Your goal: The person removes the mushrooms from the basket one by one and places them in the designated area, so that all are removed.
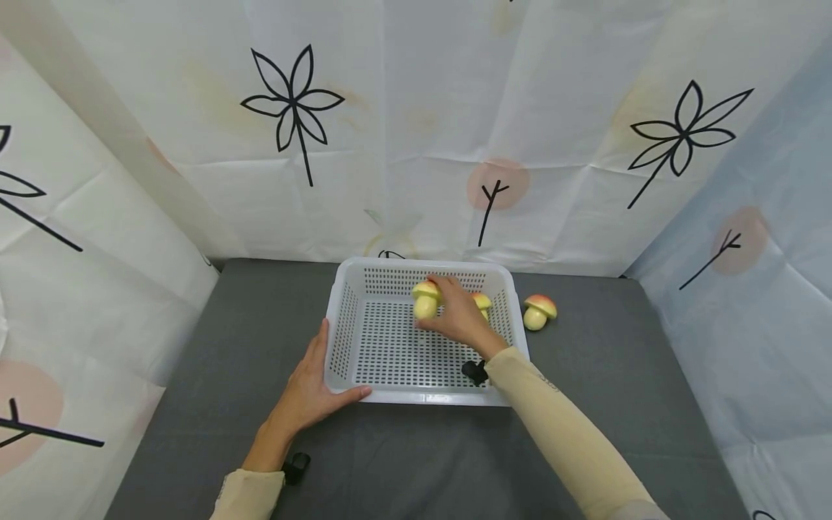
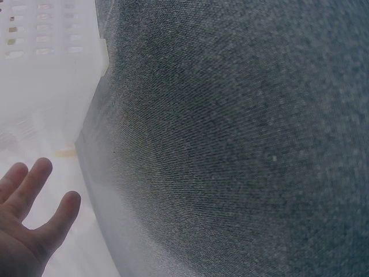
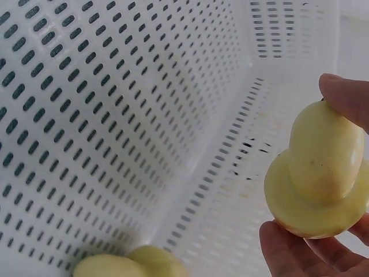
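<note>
My right hand (image 1: 463,315) pinches a toy mushroom (image 1: 426,300) between thumb and fingertips, over the inside of a white plastic basket (image 1: 422,397). In the right wrist view, this mushroom (image 3: 326,161) has its pale yellow stem by the thumb and its cap by the other fingers. A second mushroom (image 1: 482,300) sits in the basket's right part, partly covered by the hand. Outside, just right of the basket, another mushroom (image 1: 539,312) with a red and yellow cap rests on the table. My left hand (image 1: 316,386) lies spread at the basket's front left corner, fingers straight, thumb by the front rim.
A dark grey cloth (image 1: 403,455) covers the table. White sheets with black flower drawings hang behind it and at both sides. The basket stands near the table's back edge, close to the rear sheet (image 1: 422,209). Perforated walls rise around its floor.
</note>
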Motion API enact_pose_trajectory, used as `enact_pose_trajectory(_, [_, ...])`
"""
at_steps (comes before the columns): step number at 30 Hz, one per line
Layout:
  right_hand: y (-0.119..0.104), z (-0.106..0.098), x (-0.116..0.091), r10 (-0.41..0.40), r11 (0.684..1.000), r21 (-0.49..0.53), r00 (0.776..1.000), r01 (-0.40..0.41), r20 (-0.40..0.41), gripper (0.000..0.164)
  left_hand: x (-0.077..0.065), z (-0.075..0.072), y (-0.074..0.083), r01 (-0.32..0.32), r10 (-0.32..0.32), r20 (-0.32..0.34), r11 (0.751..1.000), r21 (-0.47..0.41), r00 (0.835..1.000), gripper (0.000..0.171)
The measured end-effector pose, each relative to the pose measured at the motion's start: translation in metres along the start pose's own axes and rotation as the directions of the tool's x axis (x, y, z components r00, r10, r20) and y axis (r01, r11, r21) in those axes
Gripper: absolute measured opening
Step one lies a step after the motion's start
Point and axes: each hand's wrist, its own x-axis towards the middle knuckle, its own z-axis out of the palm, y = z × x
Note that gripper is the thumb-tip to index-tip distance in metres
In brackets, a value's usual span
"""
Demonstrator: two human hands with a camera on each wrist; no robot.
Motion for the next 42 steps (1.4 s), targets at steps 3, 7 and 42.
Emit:
enact_pose_trajectory(3, [-0.001,-0.006,-0.005,-0.013,1.000,0.010,1.000,0.013,-0.014,0.091,0.000,0.000,0.000,0.007,-0.007,0.001,1.000,0.007,1.000,0.135])
enact_pose_trajectory(7, [0.000,-0.017,-0.013,-0.036,0.999,0.022,0.999,0.037,-0.035,0.090,0.001,0.000,0.001,0.014,-0.014,0.000,1.000,0.005,1.000,0.135])
enact_pose_trajectory(42, [0.093,-0.106,-0.067,0.068,0.998,0.020,0.971,-0.065,-0.228,0.091,0.000,0.001,0.000,0.022,-0.022,0.012,1.000,-0.008,1.000,0.135])
